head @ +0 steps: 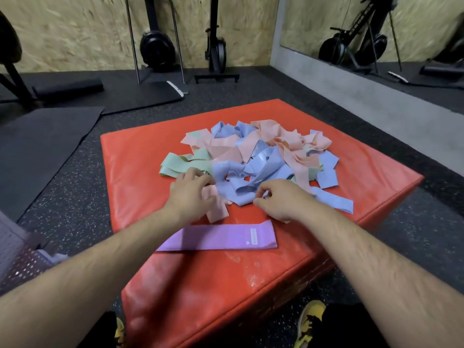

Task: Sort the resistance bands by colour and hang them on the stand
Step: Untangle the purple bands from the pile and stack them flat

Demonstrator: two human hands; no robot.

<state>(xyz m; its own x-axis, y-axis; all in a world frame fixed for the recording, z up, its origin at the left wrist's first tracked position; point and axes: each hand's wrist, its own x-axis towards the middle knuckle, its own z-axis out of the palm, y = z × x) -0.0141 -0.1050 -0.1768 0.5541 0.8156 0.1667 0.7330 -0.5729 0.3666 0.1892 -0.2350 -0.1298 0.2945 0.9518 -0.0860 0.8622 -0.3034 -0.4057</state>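
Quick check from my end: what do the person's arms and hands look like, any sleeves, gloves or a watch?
Both forearms are bare right to the frame edge, no sleeves showing. The left hand and right hand wear no gloves, and no watch, wristband or rings are visible. Fingers are bare too.

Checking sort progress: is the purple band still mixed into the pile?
No, the purple band lies flat alone on the red pad, apart from the pile.

Left hand (191,194) blurred, grip unclear; purple band (221,238) partly hidden under forearm.
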